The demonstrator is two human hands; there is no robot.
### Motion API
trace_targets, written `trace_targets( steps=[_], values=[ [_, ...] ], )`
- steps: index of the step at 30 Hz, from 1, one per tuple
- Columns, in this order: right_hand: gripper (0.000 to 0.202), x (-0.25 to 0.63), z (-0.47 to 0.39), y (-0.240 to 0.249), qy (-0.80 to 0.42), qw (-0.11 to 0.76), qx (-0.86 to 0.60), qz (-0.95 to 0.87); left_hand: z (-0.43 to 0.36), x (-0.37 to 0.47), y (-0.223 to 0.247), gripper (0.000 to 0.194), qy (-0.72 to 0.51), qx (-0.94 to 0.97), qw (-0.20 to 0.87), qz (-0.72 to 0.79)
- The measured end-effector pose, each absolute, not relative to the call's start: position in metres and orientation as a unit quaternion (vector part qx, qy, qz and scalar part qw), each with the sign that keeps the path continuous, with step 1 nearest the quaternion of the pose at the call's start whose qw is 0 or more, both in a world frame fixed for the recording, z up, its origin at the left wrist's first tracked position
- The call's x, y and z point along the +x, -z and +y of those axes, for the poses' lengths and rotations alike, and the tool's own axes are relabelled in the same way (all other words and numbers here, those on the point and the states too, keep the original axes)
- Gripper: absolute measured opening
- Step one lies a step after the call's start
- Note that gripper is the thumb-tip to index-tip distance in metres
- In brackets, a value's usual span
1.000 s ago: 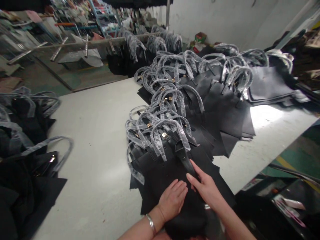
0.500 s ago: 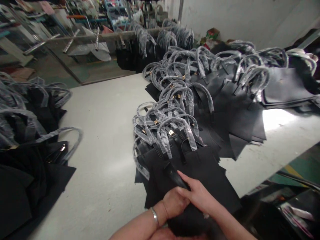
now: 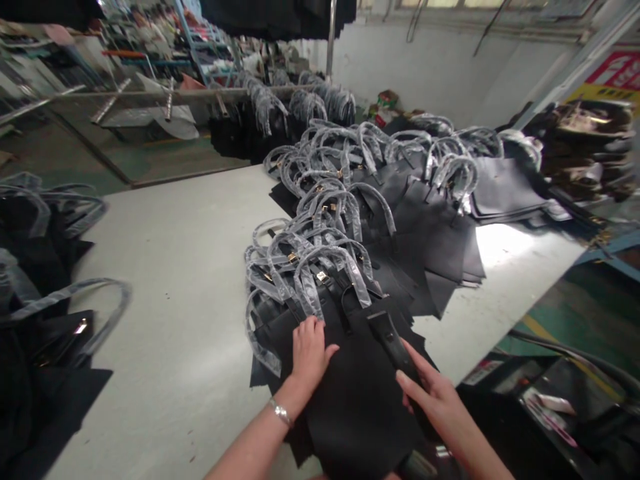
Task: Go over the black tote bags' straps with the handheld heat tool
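Taking the view's centre as the dial, the right hand (image 3: pixel 434 395), between four and five o'clock, is wrapped round a black, long, hard-looking handheld tool with a broad flat head (image 3: pixel 393 340), its head pointing towards eleven. The left hand (image 3: pixel 309 357), at six, lies flat and clasps nothing, its palm side on a flat black leather-like panel (image 3: pixel 360 400) that spreads over five and six o'clock. Just past its fingertips curve grey, clear-film-wrapped arched handles (image 3: pixel 333 257); whether they touch, I cannot tell. The panel looks light and pliable, perhaps a little slippery, best taken by an edge; the tool seems rigid and moderately light, best held round its narrow body
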State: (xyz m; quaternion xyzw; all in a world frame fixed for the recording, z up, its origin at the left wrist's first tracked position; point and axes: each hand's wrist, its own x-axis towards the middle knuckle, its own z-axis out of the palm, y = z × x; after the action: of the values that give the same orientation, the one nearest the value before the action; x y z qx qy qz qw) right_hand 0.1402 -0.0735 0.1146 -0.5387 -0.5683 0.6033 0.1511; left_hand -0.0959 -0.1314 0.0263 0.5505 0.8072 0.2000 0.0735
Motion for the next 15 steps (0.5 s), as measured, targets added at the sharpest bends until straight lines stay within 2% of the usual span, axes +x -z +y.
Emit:
trace_targets(
  steps=[4,6,11,15],
  values=[
    [0.095,0.165,-0.075,-0.106,-0.610,0.195,-0.592,-0.490,-0.128,-0.096,-0.028,0.020,-0.215,0.594,0.110,0.767],
    [0.097,0.176,-0.076,-0.106,-0.610,0.211,-0.605,-0.466,-0.133,-0.095,-0.031,0.015,-0.238,0.631,0.136,0.726],
    [0.094,0.196,-0.074,-0.106,-0.602,0.230,-0.617,-0.451,-0.157,-0.128,-0.061,0.014,-0.301,0.676,0.131,0.660],
    [0.091,0.202,-0.071,-0.097,-0.608,0.177,-0.615,-0.470,-0.204,-0.192,-0.093,0.026,-0.308,0.643,0.063,0.698]
  ],
)
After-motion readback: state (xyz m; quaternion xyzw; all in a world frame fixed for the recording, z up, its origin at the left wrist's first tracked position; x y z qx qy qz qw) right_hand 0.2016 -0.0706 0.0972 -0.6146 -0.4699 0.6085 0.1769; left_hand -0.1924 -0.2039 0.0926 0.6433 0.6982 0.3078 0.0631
